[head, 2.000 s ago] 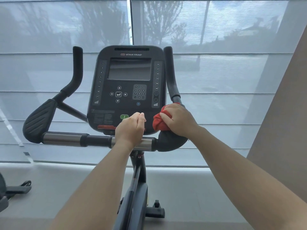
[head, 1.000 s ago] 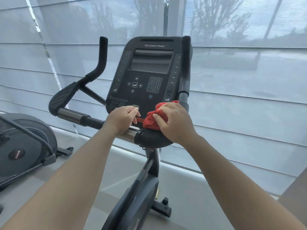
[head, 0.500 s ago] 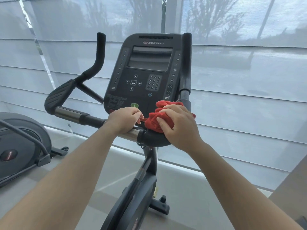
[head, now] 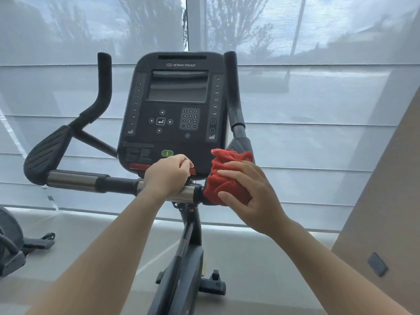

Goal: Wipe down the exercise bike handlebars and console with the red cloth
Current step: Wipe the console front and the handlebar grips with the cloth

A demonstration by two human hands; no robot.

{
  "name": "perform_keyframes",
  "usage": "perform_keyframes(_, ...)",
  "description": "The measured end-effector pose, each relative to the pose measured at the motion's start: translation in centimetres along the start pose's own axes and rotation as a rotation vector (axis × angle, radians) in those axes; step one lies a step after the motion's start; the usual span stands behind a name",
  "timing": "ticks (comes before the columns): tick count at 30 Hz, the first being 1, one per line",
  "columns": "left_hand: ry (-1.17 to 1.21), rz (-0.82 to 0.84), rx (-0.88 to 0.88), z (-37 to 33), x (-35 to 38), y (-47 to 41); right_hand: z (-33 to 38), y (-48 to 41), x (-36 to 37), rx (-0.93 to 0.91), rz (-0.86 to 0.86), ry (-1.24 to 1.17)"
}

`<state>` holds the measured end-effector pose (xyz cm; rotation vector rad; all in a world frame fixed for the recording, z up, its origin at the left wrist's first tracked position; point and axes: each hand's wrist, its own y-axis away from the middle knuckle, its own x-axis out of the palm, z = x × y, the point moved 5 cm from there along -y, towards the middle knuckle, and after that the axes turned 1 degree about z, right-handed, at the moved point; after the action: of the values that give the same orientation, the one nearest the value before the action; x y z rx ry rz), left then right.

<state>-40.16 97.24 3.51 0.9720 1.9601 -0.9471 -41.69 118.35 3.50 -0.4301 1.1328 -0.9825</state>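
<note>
Grey blinds (head: 318, 92) behind black exercise bike (head: 188, 246).
Left hand (head: 167, 176) grips chrome bar (head: 183, 194); right hand (head: 252, 196) clasps crumpled red cloth (head: 225, 178) (folds might press black console (head: 175, 123) buttons).

i see a nappy, soft red cloth (head: 228, 176), a shiny smooth metal handlebar sleeve (head: 70, 181), matt black foam-like grips (head: 104, 87), and a console (head: 175, 114) of matt dark plastic with a glossy screen (head: 177, 86).
</note>
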Motion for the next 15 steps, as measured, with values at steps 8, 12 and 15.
perform_keyframes(8, 0.021, -0.073, 0.010, 0.1, 0.2, -0.3, 0.0, -0.2, 1.4, -0.057, -0.113, 0.045)
perform_keyframes(12, 0.110, -0.092, 0.070, -0.5, 0.0, -0.5, -1.8, -1.9, 0.1, -0.010, -0.154, -0.043)
perform_keyframes(15, 0.132, -0.106, 0.109, -0.9, -0.3, -0.8, -2.7, -2.4, -0.4, 0.064, -0.197, -0.091)
